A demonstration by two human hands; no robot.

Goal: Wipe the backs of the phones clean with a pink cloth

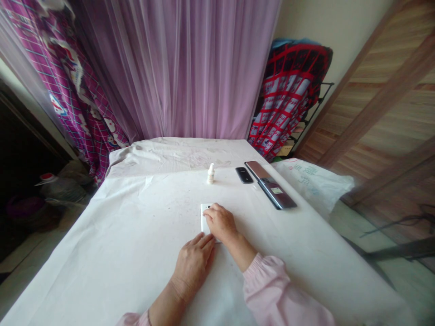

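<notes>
A white smartphone (pixel 205 228) lies flat on the white-covered table, its dark camera spot showing at the far end. My right hand (pixel 221 222) rests over its upper right part, fingers curled and pressed together near the camera. Whatever those fingertips may hold is hidden. My left hand (pixel 194 258) lies palm down at the phone's near end, fingers stretched out and touching it; the thumb is not visible. Beyond the phone stands a small white bottle (pixel 210 174), upright and apart from both hands.
To the right lie a small dark phone (pixel 244 175), a bronze-coloured phone (pixel 257 170) and a glossy grey phone (pixel 277 194) with a sticker. A white plastic bag (pixel 316 183) hangs by the table's right edge. Purple curtains (pixel 176 68) border the far side of the tablecloth (pixel 136 235).
</notes>
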